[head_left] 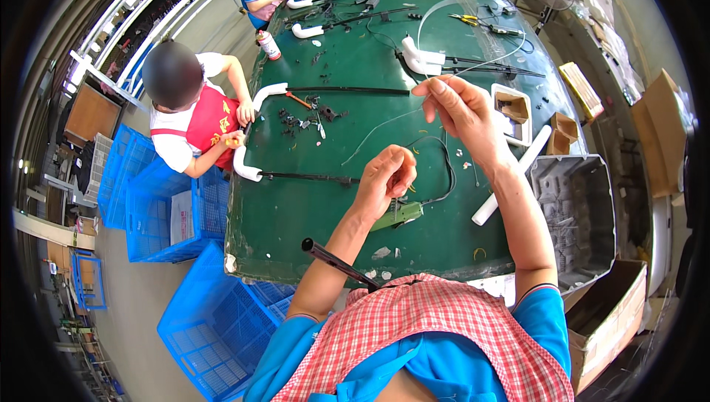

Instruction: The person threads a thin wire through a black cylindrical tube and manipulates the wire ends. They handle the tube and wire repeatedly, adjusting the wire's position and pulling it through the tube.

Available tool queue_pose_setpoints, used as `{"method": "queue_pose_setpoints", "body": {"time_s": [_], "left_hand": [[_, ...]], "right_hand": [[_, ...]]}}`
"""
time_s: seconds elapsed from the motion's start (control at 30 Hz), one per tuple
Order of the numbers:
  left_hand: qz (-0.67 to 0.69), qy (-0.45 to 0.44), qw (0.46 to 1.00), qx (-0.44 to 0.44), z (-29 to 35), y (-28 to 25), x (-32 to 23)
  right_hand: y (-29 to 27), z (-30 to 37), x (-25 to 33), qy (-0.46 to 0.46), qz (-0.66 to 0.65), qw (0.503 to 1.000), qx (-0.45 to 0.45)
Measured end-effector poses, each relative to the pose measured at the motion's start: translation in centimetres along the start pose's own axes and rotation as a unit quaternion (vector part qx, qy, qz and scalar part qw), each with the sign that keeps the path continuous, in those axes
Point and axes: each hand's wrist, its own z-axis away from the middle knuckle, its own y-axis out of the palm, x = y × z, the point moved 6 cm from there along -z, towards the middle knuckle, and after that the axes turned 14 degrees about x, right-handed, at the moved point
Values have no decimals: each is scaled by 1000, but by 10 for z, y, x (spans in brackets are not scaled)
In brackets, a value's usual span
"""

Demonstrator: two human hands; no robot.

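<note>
My right hand [458, 110] is raised over the green table [318, 235], thumb and forefinger pinched on a thin, pale, flexible strand [381, 122]. One length of it curves down to the left, and another loops away above the hand. Lower and to the left, my left hand [384, 180] is closed with its fingertips together; what they hold, if anything, is too small to make out. Just below it lies a green corded tool [399, 215], partly hidden by the left hand and wrist. A black tube [336, 260] sticks out across my left forearm.
At the left edge a co-worker [196, 106] touches a white curved piece [251, 139] with black rods. Blue crates [214, 328] stand on the floor. To the right are a white tube [510, 176], a grey bin [595, 213] and a cardboard box [610, 321]. Pliers [466, 19] lie farther back.
</note>
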Motion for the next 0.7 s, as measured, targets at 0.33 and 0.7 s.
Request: {"method": "queue_pose_setpoints", "body": {"time_s": [0.33,0.7], "left_hand": [[-44,19,999,24,-2,2,1],[-103,37,993,37,-4,5,-9]], "right_hand": [[0,-17,6,-15,152,988,10],[-7,-26,12,-38,186,982,2]]}}
